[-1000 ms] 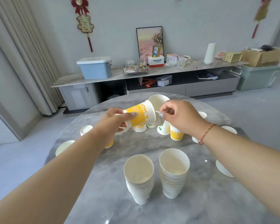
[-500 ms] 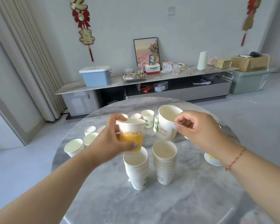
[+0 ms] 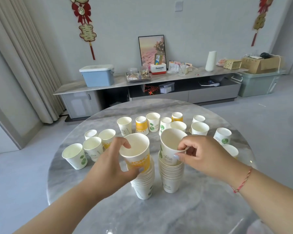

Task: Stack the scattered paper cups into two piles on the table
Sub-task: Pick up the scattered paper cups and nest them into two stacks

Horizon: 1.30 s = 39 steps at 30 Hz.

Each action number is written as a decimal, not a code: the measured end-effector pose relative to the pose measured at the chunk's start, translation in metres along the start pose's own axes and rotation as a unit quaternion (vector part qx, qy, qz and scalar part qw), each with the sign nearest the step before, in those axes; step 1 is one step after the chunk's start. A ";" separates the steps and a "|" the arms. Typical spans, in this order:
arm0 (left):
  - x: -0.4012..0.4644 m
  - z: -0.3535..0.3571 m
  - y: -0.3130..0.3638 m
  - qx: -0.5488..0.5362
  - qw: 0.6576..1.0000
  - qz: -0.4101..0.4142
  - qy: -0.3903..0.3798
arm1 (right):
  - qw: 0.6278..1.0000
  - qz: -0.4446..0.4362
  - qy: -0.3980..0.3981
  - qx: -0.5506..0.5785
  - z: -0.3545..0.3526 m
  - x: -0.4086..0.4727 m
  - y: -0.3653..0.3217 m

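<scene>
Left grip: left hand (image 3: 108, 163) closed around yellow cup (image 3: 137, 153), thumb across the print, fingers over the far rim.
Yellow cup: upright, seated partway in the left pile (image 3: 143, 182).
Left pile: just left of the right pile (image 3: 171, 176), on the table (image 3: 193, 213).
Right grip: right hand (image 3: 204, 157) pinched on the near rim of white cup (image 3: 170, 146).
White cup: tilted, base inside the right pile's top.
Loose cups (image 3: 152, 121): scattered left, behind and right of the right pile.

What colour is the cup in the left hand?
Yellow band with pale lettering, white inside: the cup in the head view.
</scene>
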<state>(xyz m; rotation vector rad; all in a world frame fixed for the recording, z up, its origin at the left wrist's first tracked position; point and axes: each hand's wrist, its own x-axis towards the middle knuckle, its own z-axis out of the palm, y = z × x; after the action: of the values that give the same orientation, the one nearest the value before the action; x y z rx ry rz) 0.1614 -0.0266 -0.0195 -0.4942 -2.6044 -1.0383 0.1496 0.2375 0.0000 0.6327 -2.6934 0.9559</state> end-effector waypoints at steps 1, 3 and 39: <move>-0.001 0.001 -0.001 0.015 1.000 0.003 -0.007 | 1.000 0.000 -0.013 -0.001 0.001 0.000 0.000; -0.002 0.004 -0.003 0.039 0.999 0.001 -0.027 | 1.000 0.005 -0.030 -0.001 0.003 0.000 0.001; 0.108 0.042 -0.113 0.120 0.951 -0.283 -0.021 | 0.971 0.221 -0.082 -0.038 0.060 0.102 0.140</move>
<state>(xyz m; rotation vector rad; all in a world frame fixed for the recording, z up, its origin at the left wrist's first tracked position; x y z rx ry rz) 0.0117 -0.0518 -0.0752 0.3157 -2.9303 -0.8348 -0.0087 0.2638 -0.0890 0.0925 -3.0751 0.9214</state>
